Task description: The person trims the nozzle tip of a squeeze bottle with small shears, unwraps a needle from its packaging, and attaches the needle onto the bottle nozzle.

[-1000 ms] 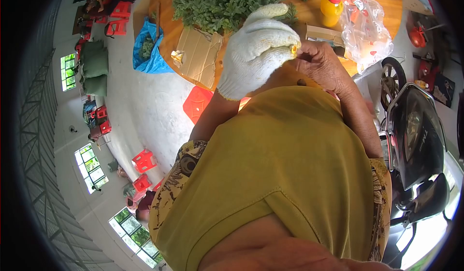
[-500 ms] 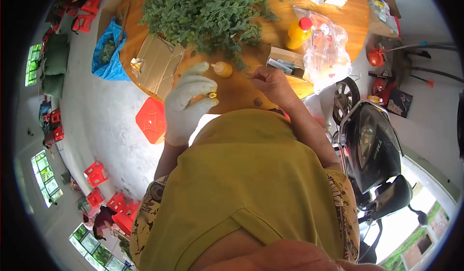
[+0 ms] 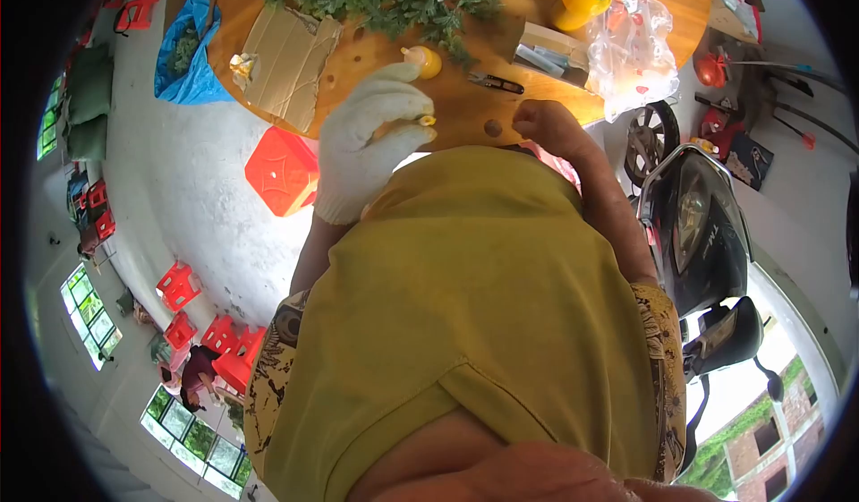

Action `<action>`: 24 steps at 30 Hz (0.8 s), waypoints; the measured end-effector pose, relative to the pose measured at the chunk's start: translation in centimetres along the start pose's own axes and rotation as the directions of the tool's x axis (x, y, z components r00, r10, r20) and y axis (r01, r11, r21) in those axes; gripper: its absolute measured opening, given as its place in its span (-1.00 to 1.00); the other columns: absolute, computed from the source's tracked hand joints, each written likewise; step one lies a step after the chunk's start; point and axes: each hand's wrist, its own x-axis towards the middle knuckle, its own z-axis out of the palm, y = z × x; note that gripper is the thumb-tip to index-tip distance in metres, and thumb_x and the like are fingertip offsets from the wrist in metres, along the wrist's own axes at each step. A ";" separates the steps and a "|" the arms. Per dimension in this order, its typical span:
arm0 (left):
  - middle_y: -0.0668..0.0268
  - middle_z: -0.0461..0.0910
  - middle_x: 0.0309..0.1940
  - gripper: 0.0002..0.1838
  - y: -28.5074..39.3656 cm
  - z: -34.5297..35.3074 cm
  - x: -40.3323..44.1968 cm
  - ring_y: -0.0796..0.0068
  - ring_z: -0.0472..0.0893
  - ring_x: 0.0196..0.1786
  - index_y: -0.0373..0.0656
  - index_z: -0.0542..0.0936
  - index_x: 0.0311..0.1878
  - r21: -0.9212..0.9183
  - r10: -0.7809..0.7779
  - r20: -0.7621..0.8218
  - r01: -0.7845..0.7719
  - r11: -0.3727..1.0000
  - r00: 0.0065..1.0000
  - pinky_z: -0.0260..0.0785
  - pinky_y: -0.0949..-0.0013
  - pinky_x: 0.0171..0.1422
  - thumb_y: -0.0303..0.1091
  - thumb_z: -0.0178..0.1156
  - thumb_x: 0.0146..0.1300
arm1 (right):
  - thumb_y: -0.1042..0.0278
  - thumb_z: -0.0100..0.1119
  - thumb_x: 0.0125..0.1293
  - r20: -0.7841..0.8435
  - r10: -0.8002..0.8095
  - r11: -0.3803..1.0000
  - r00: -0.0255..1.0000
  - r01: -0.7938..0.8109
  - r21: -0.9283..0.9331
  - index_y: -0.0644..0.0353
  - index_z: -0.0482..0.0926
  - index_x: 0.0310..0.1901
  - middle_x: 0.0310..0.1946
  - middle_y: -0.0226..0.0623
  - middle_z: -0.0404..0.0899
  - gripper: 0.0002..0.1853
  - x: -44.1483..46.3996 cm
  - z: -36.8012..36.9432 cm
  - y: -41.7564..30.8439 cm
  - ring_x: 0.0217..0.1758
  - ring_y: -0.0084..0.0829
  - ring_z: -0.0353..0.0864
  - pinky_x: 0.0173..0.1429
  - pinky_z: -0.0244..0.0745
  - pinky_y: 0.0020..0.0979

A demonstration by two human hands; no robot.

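The wearer's left hand [image 3: 371,135] is covered by a white knitted fabric glove [image 3: 344,166], its close-fitting cuff ending at the wrist, with faint yellowish tinges about the fingertips. The right hand [image 3: 548,128] is bare. Over the torso spreads a plain olive-mustard cloth top [image 3: 474,269], softly creased, with a line of stitching and a folded V-shaped notch [image 3: 461,368] at the neckline. Tan-yellow patterned sleeves [image 3: 660,345] show at both sides, printed in dark brown or black (the left one bears a rounded dark motif).
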 end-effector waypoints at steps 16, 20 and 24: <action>0.21 0.66 -0.14 -0.91 -4.1 -1.0 -1.9 0.37 0.60 0.05 -0.28 0.66 -0.27 0.107 -0.324 0.013 0.321 0.941 0.946 0.44 0.33 0.16 -0.54 0.29 0.13 | 0.41 0.19 0.22 -0.110 0.188 0.962 0.976 -0.160 0.223 0.31 0.58 -0.32 -0.55 -0.31 0.59 -0.87 -3.3 -2.3 -0.2 -0.45 -0.52 0.57 -0.26 0.50 -0.46; 0.20 0.64 -0.13 -0.89 -5.2 -0.6 -1.7 0.44 0.61 -0.02 -0.27 0.68 -0.24 0.104 -0.371 0.010 0.368 0.924 0.928 0.47 0.39 0.08 -0.52 0.29 0.16 | 0.41 0.19 0.21 -0.098 0.156 0.980 0.983 -0.142 0.140 0.31 0.59 -0.33 -0.52 -0.25 0.61 -0.87 -2.8 -2.3 -0.2 -0.45 -0.51 0.59 -0.26 0.50 -0.44; 0.24 0.65 -0.21 -0.84 -6.8 0.3 -1.5 0.42 0.62 -0.10 -0.26 0.70 -0.22 0.075 -0.467 -0.007 0.466 0.881 0.884 0.46 0.39 0.02 -0.41 0.30 0.16 | 0.39 0.20 0.21 -0.064 0.119 0.990 0.991 -0.113 0.085 0.32 0.59 -0.34 -0.51 -0.20 0.61 -0.85 -2.7 -1.4 -0.2 -0.44 -0.46 0.60 -0.25 0.50 -0.40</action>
